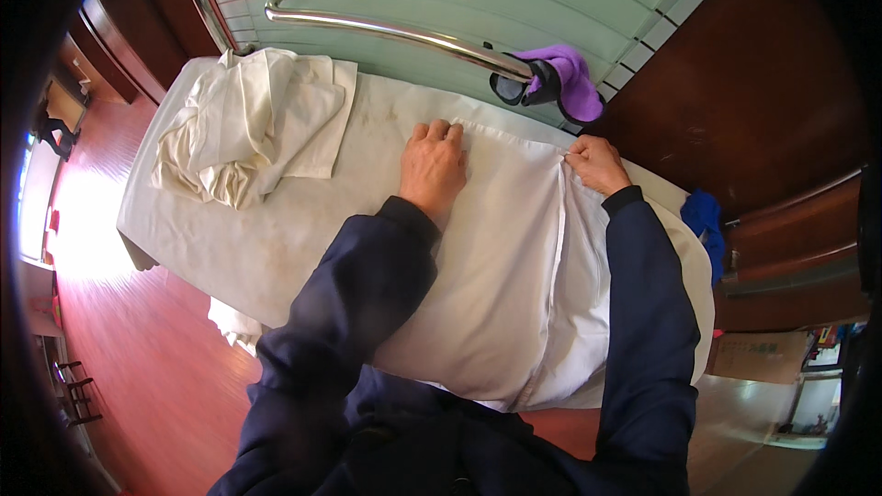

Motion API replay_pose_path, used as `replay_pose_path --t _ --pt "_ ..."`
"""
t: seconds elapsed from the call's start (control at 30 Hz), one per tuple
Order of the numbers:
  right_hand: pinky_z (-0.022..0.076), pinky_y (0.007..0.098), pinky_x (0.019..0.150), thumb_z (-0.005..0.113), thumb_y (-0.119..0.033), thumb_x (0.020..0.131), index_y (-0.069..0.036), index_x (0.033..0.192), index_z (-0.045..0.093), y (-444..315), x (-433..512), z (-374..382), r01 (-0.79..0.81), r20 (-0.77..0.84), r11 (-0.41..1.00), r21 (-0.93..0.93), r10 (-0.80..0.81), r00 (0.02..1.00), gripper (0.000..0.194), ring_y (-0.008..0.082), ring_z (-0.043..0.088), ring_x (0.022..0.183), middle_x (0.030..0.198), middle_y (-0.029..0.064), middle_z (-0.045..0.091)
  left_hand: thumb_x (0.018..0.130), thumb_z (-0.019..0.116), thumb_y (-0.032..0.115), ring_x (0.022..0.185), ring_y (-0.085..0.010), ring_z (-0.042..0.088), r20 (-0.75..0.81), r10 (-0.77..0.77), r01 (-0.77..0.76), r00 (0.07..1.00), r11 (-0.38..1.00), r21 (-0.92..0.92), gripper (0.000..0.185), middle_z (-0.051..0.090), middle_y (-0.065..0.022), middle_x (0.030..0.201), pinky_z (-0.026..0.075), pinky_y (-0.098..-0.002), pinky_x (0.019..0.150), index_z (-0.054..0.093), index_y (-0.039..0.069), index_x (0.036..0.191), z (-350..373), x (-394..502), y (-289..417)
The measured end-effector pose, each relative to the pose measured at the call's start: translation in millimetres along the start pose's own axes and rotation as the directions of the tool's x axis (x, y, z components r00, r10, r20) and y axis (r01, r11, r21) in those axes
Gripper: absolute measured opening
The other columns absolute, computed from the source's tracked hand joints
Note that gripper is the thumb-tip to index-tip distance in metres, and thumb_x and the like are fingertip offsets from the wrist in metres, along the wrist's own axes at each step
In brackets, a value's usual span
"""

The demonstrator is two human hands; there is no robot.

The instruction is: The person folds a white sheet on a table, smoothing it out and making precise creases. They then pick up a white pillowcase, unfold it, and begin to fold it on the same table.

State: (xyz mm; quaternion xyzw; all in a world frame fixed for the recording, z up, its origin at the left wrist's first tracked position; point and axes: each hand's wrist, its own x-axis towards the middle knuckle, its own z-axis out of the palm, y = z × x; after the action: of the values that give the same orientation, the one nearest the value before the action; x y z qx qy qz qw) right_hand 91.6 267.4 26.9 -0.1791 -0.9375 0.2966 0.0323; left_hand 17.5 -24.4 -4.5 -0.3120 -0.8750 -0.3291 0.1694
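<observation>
A white hemmed cloth (503, 241) lies spread over the near right part of a covered, bed-like table. My right hand (597, 164) pinches its far edge, where a folded seam runs back toward my body. At the cloth's far left corner is my left hand (434, 167), its fingers curled down on the fabric and the fingertips hidden. Between the two hands the far hem lies nearly straight. To the right of the seam the fabric is wrinkled. A pale, stained cover (303, 248) shows under and beside the cloth.
A crumpled pile of cream cloth (241, 124) rests at the table's left end. Behind runs a metal grab rail (393, 29) with a purple cloth (565, 79) on it. A blue cloth (703, 224) hangs at the right, near a brown wooden door (744, 96).
</observation>
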Motion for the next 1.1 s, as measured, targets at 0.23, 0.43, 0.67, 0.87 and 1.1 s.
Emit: replay_pose_path --t 0.23,0.43,0.67,0.87,1.1 --pt "0.0541 0.0382 0.076 0.073 -0.021 0.079 -0.003 0.086 0.071 1.6 0.0 3.1 -0.059 -0.023 0.998 -0.001 0.059 0.998 0.019 0.0282 0.07 0.08 0.083 0.0141 0.072 0.077 0.062 0.012 0.089 -0.0409 0.065 0.151 -0.123 0.103 0.981 0.985 0.135 0.016 0.068 -0.0187 0.097 0.052 -0.0486 0.076 0.066 0.004 0.09 1.0 36.0 -12.9" --pt "0.054 0.0409 0.078 0.071 -0.02 0.078 -0.004 0.085 0.071 0.4 2.2 5.1 -0.085 -0.051 0.996 -0.023 0.083 0.995 0.017 0.0325 0.07 0.086 0.087 0.0155 0.073 0.073 0.063 0.011 0.087 -0.0399 0.065 0.199 -0.017 -0.004 0.98 0.994 0.107 0.011 0.067 -0.0191 0.086 0.052 -0.0495 0.074 0.067 0.004 0.081 8.8 43.8 -23.5" --pt "0.0527 0.0468 0.078 0.062 -0.013 0.077 -0.006 0.078 0.067 -3.2 5.4 4.9 0.063 -0.178 0.983 -0.17 -0.093 0.98 0.009 0.0389 0.067 0.092 0.09 0.0175 0.071 0.075 0.063 0.008 0.085 -0.0396 0.064 0.14 0.133 -0.151 0.981 0.98 0.128 0.01 0.064 -0.0185 0.088 0.053 -0.0477 0.075 0.066 0.003 0.082 13.0 46.9 -21.0" --pt "0.0507 0.0513 0.08 0.06 -0.017 0.081 -0.006 0.093 0.065 4.1 6.3 13.8 0.038 -0.191 0.985 -0.169 -0.07 0.979 0.017 0.0423 0.065 0.093 0.097 0.0197 0.07 0.076 0.062 0.008 0.096 -0.0332 0.061 0.08 0.219 -0.23 0.972 0.954 0.192 0.012 0.061 -0.0123 0.093 0.051 -0.045 0.079 0.066 0.004 0.086 19.4 36.9 -21.5" --pt "0.0497 0.0488 0.093 0.06 -0.022 0.087 -0.001 0.125 0.055 -4.1 -7.9 15.1 -0.008 -0.217 0.991 -0.132 -0.021 0.976 0.044 0.0451 0.064 0.105 0.109 0.0278 0.068 0.074 0.065 0.007 0.105 -0.0308 0.059 0.017 0.301 -0.296 0.954 0.925 0.238 0.023 0.064 -0.0108 0.103 0.048 -0.0407 0.088 0.07 0.005 0.096 9.8 36.8 -17.5"
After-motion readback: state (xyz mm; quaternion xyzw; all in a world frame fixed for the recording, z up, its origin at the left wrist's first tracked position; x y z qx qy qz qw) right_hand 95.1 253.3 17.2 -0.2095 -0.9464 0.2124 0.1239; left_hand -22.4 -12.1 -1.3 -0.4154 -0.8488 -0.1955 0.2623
